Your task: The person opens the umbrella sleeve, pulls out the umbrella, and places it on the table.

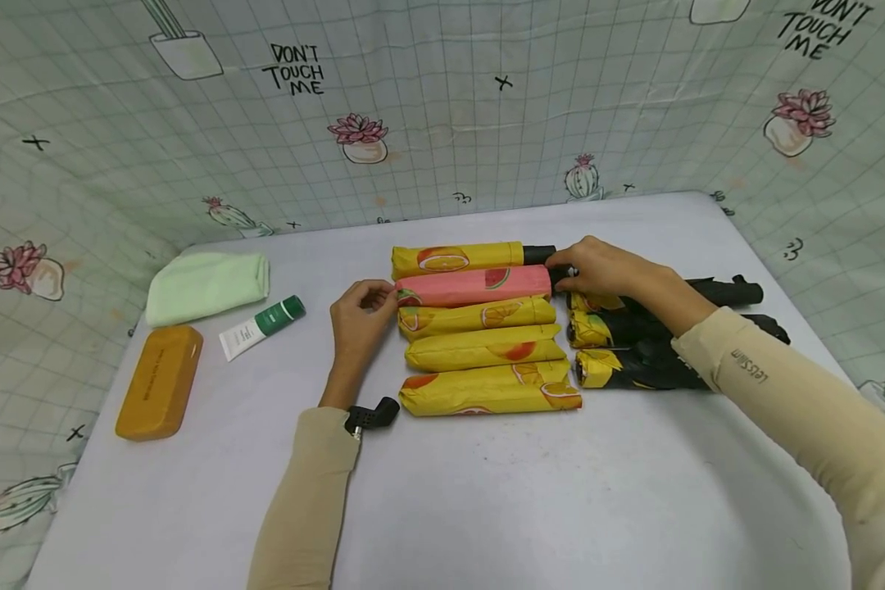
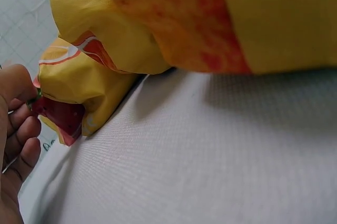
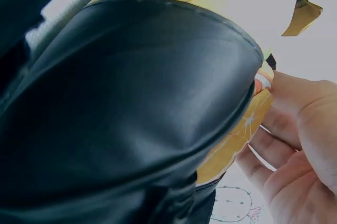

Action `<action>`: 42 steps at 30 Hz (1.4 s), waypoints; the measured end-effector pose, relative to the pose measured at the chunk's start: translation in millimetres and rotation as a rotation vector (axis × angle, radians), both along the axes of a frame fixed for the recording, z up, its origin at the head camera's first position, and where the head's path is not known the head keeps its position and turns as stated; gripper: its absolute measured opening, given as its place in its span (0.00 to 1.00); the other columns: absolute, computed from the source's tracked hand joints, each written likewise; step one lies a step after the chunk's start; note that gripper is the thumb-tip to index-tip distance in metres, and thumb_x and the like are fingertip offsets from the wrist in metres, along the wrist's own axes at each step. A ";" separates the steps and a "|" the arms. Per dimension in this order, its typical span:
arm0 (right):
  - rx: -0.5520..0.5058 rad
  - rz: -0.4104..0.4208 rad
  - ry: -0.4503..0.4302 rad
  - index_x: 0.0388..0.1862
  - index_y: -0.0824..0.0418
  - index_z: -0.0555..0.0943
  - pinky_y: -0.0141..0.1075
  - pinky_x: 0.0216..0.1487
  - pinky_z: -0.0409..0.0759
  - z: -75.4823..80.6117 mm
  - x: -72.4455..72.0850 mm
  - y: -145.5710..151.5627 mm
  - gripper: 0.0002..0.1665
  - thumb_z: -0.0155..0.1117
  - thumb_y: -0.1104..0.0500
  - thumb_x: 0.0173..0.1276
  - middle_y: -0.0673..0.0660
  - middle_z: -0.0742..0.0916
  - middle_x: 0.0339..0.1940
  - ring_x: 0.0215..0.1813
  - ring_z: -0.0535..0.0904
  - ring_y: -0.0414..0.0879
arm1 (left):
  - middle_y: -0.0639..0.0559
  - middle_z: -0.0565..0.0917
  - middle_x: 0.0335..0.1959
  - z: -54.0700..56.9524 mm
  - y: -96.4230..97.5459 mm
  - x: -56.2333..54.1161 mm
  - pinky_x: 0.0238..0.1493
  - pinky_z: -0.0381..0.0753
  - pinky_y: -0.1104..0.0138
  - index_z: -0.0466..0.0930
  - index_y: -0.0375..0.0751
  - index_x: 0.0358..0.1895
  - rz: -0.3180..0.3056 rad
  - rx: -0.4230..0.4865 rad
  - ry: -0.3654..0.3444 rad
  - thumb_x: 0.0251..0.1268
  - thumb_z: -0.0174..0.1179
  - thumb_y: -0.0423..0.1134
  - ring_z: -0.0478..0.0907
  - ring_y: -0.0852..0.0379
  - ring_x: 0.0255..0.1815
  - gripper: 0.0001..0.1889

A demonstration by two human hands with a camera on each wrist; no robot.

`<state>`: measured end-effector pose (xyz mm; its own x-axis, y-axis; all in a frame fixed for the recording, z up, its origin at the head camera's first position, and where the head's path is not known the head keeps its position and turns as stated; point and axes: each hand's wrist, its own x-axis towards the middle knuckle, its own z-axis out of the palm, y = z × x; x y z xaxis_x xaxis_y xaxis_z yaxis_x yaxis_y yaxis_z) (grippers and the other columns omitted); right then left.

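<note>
A pink watermelon-print umbrella sleeve [image 1: 479,285] lies across the table, with a black end at its right. My left hand [image 1: 365,315] pinches its left tip; in the left wrist view the thumb and fingers [image 2: 18,87] meet at its pink and green corner. At the other end my right hand [image 1: 608,269] grips the black end, reaching over the black umbrellas. A yellow sleeve [image 1: 457,259] with a black end lies just behind the pink one. Three more yellow fruit-print sleeves [image 1: 483,349] lie in front of it. In the right wrist view a black umbrella [image 3: 131,87] hides my right fingertips.
Several folded black umbrellas [image 1: 645,367] with yellow ends lie at right, under and beside my right forearm. On the left are a pale green cloth [image 1: 208,287], a white and green tube [image 1: 263,327] and an orange-brown case [image 1: 160,383]. A printed curtain [image 1: 442,98] hangs behind the table.
</note>
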<state>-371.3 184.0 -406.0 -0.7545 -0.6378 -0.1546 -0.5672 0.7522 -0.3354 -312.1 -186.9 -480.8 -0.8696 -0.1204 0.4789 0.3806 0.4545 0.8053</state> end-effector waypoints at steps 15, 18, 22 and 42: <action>-0.026 -0.014 0.097 0.57 0.68 0.82 0.52 0.48 0.82 10.3 2.8 7.3 0.22 0.72 0.65 0.64 0.66 0.87 0.49 0.37 0.84 0.51 | 0.48 0.84 0.31 -0.9 4.3 -0.9 0.35 0.75 0.73 0.86 0.36 0.36 -0.005 -0.020 -0.023 0.62 0.68 0.34 0.78 0.56 0.31 0.04; -0.019 -0.022 0.107 0.57 0.68 0.83 0.52 0.47 0.82 14.0 3.1 10.5 0.22 0.72 0.65 0.64 0.66 0.87 0.49 0.35 0.83 0.50 | 0.48 0.84 0.31 0.9 4.8 -0.7 0.35 0.76 0.72 0.86 0.36 0.36 0.001 -0.029 -0.020 0.62 0.68 0.34 0.78 0.56 0.31 0.04; -0.006 -0.028 0.124 0.56 0.67 0.83 0.53 0.49 0.82 16.3 2.6 15.5 0.21 0.72 0.65 0.63 0.65 0.87 0.48 0.43 0.85 0.54 | 0.47 0.84 0.31 3.2 4.4 -0.1 0.35 0.75 0.72 0.86 0.36 0.36 0.003 -0.035 -0.027 0.62 0.67 0.33 0.78 0.55 0.31 0.04; 0.013 -0.032 0.176 0.55 0.67 0.84 0.53 0.49 0.82 22.3 7.0 30.5 0.21 0.72 0.66 0.62 0.66 0.87 0.49 0.44 0.85 0.54 | 0.47 0.85 0.32 0.7 2.4 1.4 0.36 0.75 0.73 0.86 0.36 0.37 0.002 -0.042 -0.056 0.62 0.67 0.34 0.78 0.56 0.32 0.04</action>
<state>-364.3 214.5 -383.7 -0.7906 -0.6117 -0.0261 -0.5918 0.7744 -0.2236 -310.7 -184.5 -480.1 -0.8951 -0.1029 0.4338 0.3341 0.4894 0.8055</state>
